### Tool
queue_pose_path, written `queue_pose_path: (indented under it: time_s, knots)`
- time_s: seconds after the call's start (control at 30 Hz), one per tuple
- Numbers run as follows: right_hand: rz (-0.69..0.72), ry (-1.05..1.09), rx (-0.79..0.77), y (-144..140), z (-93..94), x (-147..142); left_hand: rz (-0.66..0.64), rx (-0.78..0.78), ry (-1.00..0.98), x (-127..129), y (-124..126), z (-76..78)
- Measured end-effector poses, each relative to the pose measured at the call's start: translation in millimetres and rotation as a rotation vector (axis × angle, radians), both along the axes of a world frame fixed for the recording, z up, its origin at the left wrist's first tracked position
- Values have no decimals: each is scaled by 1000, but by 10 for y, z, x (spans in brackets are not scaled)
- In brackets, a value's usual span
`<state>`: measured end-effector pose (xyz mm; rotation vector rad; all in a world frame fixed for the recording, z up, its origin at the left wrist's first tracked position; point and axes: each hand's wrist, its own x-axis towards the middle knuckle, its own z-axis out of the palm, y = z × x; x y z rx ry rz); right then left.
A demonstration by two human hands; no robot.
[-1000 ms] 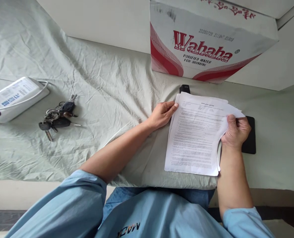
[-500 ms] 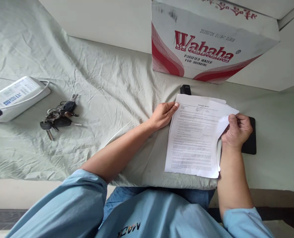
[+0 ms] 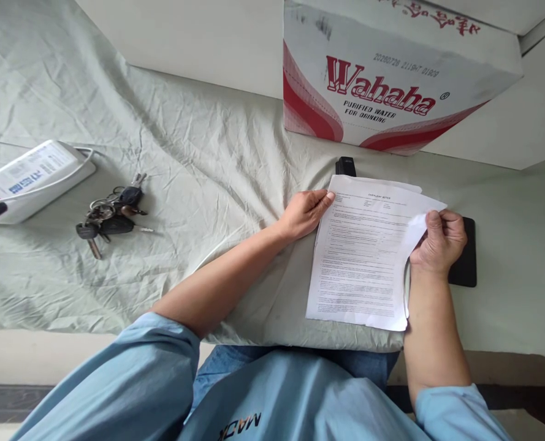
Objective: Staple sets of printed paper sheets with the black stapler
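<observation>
A thin stack of printed paper sheets (image 3: 362, 257) lies on a pale green cloth in front of me. My left hand (image 3: 303, 212) rests on the cloth with its fingertips touching the stack's upper left edge. My right hand (image 3: 438, 242) pinches the right edge of the sheets between thumb and fingers, curling the top sheet's corner upward. Beneath my right hand lies a flat black object (image 3: 465, 260), partly hidden. A small black clip-like thing (image 3: 345, 166) pokes out just past the top of the papers.
A red-and-white cardboard water box (image 3: 392, 79) stands behind the papers against a white wall. A bunch of keys (image 3: 109, 214) and a white device with a cable (image 3: 28, 180) lie to the left on the wrinkled cloth (image 3: 184, 159). The table's front edge is near my lap.
My right hand has drawn the top sheet's right edge inward and curled its corner, squaring the fanned sheets together. My left hand has stayed at the stack's left edge.
</observation>
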<state>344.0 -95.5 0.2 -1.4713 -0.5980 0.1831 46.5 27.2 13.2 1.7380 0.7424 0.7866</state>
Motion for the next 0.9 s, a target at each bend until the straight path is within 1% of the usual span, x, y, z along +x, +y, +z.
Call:
queue_pose_path:
  time_s: [0.2,0.47,0.6,0.77,0.9]
  knots:
    - [17,2,25,6,-1,-11,-6,16,-4,-1,0,9]
    - [48,5,85,19,-45,6,-11,0,18,-10,-8,15]
    - [62,-12,92,19,-78,24,-7,31,25,-5,-3,1]
    - [42,-38,44,19,-133,55,-3,45,31,6,3,-39]
    - [56,-73,-38,12,-143,62,-6,32,40,9,1,-46]
